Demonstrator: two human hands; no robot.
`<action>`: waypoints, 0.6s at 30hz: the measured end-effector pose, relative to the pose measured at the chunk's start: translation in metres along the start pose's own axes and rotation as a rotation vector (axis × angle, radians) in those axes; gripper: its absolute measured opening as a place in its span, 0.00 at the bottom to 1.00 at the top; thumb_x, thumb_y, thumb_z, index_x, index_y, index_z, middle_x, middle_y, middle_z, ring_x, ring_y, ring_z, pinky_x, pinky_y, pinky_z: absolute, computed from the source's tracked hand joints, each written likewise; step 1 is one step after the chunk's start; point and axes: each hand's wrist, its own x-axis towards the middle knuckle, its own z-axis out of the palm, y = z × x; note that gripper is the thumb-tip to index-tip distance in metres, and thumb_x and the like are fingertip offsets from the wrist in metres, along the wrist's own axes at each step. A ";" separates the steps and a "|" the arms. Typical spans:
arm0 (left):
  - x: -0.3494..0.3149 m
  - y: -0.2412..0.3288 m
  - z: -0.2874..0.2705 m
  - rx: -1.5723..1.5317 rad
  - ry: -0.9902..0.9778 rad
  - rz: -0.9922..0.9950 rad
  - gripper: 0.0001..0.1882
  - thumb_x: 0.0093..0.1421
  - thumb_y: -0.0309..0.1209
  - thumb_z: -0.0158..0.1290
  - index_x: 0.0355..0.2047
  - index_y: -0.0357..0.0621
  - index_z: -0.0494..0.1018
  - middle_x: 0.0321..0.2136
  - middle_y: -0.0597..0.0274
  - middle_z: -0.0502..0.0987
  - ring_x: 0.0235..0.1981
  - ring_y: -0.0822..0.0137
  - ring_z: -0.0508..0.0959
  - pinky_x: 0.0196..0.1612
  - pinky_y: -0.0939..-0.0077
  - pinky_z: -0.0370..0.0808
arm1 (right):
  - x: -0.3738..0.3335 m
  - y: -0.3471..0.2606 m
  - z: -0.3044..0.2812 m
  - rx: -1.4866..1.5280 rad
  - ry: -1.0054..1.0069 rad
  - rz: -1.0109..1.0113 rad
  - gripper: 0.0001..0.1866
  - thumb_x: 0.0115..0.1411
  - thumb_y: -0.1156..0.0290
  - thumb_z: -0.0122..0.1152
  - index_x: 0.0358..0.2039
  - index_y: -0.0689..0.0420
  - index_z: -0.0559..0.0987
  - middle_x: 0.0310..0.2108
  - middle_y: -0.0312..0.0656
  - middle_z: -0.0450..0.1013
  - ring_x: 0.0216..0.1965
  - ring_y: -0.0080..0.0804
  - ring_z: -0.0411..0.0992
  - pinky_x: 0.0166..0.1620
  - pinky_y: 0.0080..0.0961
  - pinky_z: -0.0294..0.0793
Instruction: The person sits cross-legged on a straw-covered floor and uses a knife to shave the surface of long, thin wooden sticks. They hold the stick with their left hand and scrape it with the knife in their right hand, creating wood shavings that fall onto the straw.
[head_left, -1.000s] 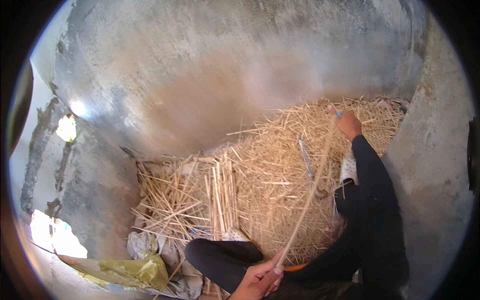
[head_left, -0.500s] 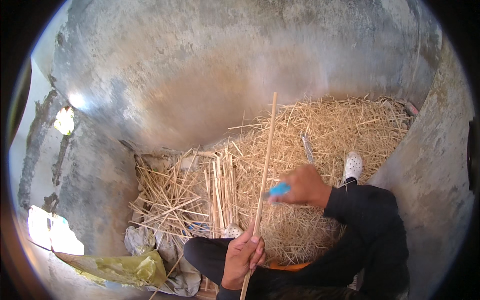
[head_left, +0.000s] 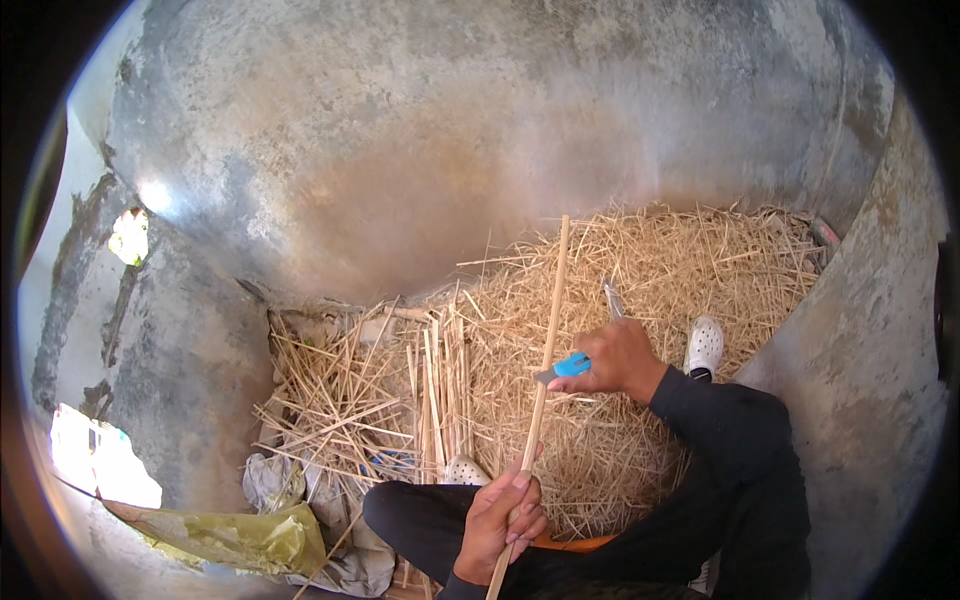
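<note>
My left hand is closed round the lower part of a long, pale wooden strip, which slants up and away from me. In my right hand is a utility knife with a blue handle. Its grey blade meets the strip about midway along, above my left hand. Most of the knife's handle is hidden in my fist. Beyond the right hand, a shiny metal piece lies on the shavings.
Wood shavings heap up against the grey wall. Left of my knee lie loose strips and a row of upright-pointing strips. A yellowish plastic sheet lies lower left. White clogs are on my feet.
The knife in my right hand has shifted slightly right and up, its blade now clear against the strip. The strip's top has dropped a little and moved right, with my left hand still round it.
</note>
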 end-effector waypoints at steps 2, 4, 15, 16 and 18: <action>-0.007 -0.002 0.004 0.043 0.023 -0.022 0.24 0.67 0.29 0.40 0.62 0.37 0.53 0.19 0.69 0.60 0.08 0.82 0.54 0.14 0.87 0.56 | 0.011 0.037 0.013 -0.016 0.045 0.144 0.40 0.50 0.25 0.44 0.08 0.53 0.69 0.06 0.37 0.62 0.08 0.33 0.62 0.14 0.31 0.59; -0.013 -0.012 -0.001 -0.007 -0.013 -0.084 0.24 0.67 0.29 0.40 0.62 0.37 0.53 0.19 0.70 0.60 0.08 0.83 0.54 0.15 0.87 0.56 | 0.029 0.080 -0.008 -0.048 -0.029 0.345 0.42 0.50 0.22 0.39 0.10 0.53 0.70 0.08 0.36 0.61 0.10 0.28 0.61 0.15 0.32 0.59; -0.031 0.010 -0.013 0.069 0.065 -0.003 0.23 0.67 0.31 0.41 0.61 0.39 0.55 0.18 0.70 0.60 0.07 0.82 0.55 0.14 0.86 0.57 | 0.029 0.090 -0.052 -0.081 0.100 0.586 0.40 0.56 0.28 0.39 0.09 0.55 0.68 0.08 0.36 0.60 0.11 0.29 0.61 0.16 0.33 0.58; -0.023 0.014 -0.015 0.086 0.105 0.065 0.22 0.67 0.30 0.40 0.60 0.40 0.55 0.18 0.69 0.61 0.07 0.82 0.55 0.13 0.86 0.57 | 0.020 0.076 -0.052 -0.054 0.093 0.489 0.40 0.56 0.28 0.39 0.09 0.54 0.68 0.08 0.35 0.60 0.11 0.28 0.61 0.16 0.34 0.58; -0.013 0.016 -0.016 -0.031 -0.007 0.094 0.23 0.68 0.29 0.38 0.61 0.38 0.54 0.21 0.65 0.63 0.09 0.81 0.55 0.16 0.85 0.59 | 0.006 0.032 -0.047 0.218 0.033 0.240 0.39 0.55 0.28 0.41 0.10 0.53 0.71 0.08 0.38 0.64 0.10 0.31 0.63 0.17 0.35 0.60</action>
